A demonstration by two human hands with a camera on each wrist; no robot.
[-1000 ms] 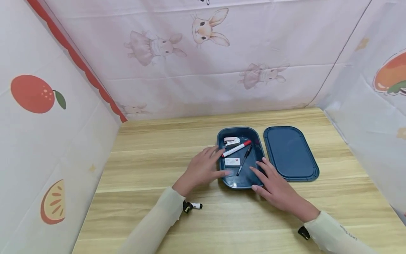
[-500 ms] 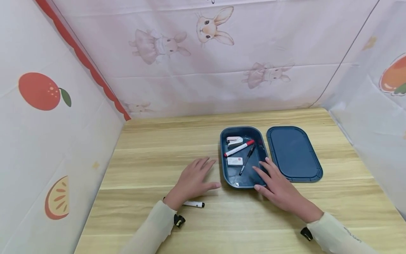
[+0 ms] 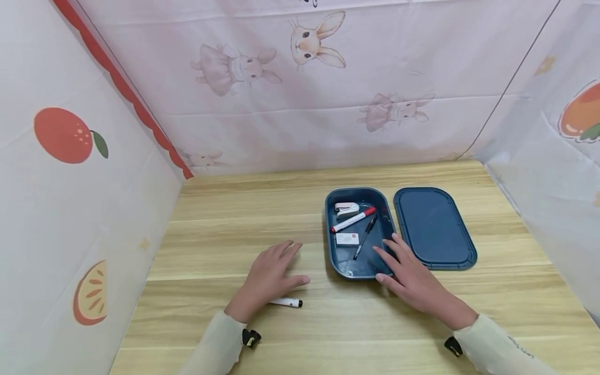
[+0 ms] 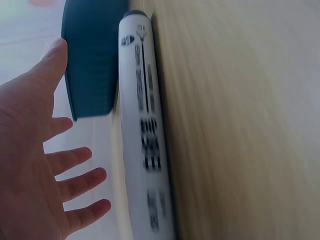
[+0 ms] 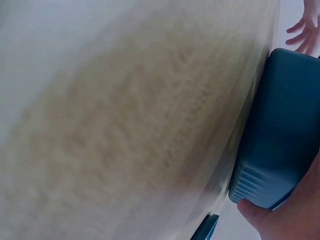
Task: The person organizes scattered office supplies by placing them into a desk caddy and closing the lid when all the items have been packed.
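Note:
My left hand (image 3: 266, 278) hangs over the table left of the blue plastic box (image 3: 329, 255), fingers spread and holding nothing. Under its wrist lies a white marker (image 3: 287, 302) with a black end, large in the left wrist view as a printed marker barrel (image 4: 142, 120). My right hand (image 3: 412, 284) rests at the box's near right corner, fingers loosely extended over the rim; in the right wrist view its thumb (image 5: 252, 212) is right at the box's corner. Inside the box are a small white stapler (image 3: 347, 209), a red-capped marker (image 3: 352, 220), a black pen (image 3: 365, 237) and a small white carton (image 3: 347, 239).
A blue lid (image 3: 436, 226) lies flat just right of the box. The wooden table (image 3: 225, 208) is bounded by a printed cloth wall (image 3: 281, 135) at the back and more cloth on both sides.
My left hand has drawn back from the box's left rim, moving left and toward me, so the white marker shows more. The right hand stays at the box, and its contents lie as before.

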